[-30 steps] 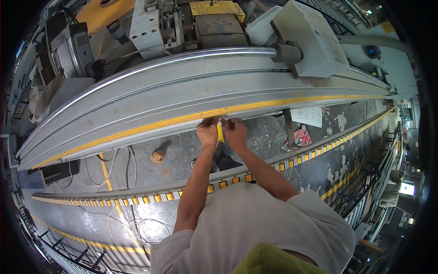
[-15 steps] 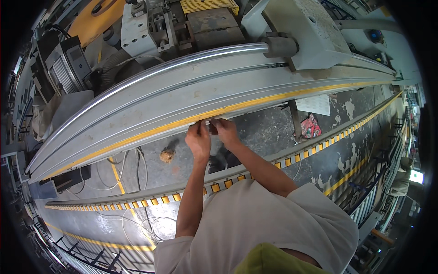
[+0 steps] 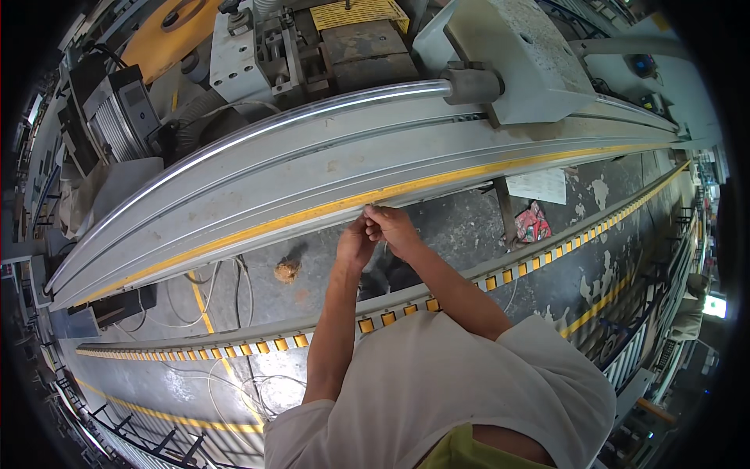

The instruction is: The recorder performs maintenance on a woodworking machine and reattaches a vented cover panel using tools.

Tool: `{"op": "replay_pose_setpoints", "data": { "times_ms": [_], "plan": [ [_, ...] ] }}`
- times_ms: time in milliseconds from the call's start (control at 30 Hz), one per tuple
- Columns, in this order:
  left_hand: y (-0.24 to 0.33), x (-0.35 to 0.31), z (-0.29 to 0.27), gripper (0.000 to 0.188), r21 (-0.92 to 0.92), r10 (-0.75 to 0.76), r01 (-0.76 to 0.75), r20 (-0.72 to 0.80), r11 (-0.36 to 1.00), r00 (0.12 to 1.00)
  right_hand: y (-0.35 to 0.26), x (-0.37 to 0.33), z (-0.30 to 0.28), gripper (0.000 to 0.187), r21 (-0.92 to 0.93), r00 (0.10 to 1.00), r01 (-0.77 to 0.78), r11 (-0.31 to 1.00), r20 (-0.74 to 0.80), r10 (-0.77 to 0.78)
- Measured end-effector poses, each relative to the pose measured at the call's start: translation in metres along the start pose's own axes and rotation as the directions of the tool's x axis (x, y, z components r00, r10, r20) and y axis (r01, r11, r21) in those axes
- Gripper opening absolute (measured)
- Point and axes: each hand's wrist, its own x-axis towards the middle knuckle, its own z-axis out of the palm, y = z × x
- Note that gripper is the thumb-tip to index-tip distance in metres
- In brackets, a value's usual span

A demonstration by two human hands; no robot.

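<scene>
My left hand [image 3: 357, 244] and my right hand [image 3: 393, 229] meet just in front of the near edge of a long grey machine beam [image 3: 305, 184]. The fingers of both are closed and pressed together at the tips. Anything pinched between them is too small to make out. A yellow strip [image 3: 312, 213] runs along the beam's near side, just beyond my fingertips. Below my hands lies the dark concrete floor.
A rail with yellow rollers [image 3: 388, 318] crosses between my body and the beam. On the floor are a tan clump [image 3: 287, 270], a crumpled red package [image 3: 533, 223] and loose cables [image 3: 244, 293]. A polished rod [image 3: 312, 116] and a large carriage block [image 3: 523, 59] sit on the beam.
My left hand has moved right and slightly nearer my body, closing the gap to my right hand. My right hand has turned, and its fingers are curled tighter.
</scene>
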Motion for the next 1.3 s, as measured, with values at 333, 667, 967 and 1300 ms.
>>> {"op": "replay_pose_setpoints", "data": {
  "times_ms": [333,667,967,1300],
  "plan": [
    [-0.018,0.017,0.036,0.02,0.612,0.46,-0.151,-0.387,0.777,0.8,-0.002,0.017,-0.043,0.022,-0.656,0.737,0.394,0.644,-0.194,-0.648],
    [-0.02,0.025,0.048,0.018,0.991,0.772,-0.062,-0.05,0.115,0.634,0.014,0.024,-0.038,0.017,-0.868,0.547,0.482,0.12,0.191,-0.815],
    [0.011,-0.013,0.036,0.032,0.994,0.785,0.101,-0.034,-0.037,0.619,0.029,0.039,-0.008,0.022,-0.293,0.923,0.324,0.899,-0.109,-0.368],
    [-0.008,-0.001,0.027,0.028,0.099,0.093,-0.076,-0.187,0.992,0.978,0.034,0.047,-0.025,0.022,0.669,0.951,-0.283,0.687,0.288,0.111]
  ]
}}
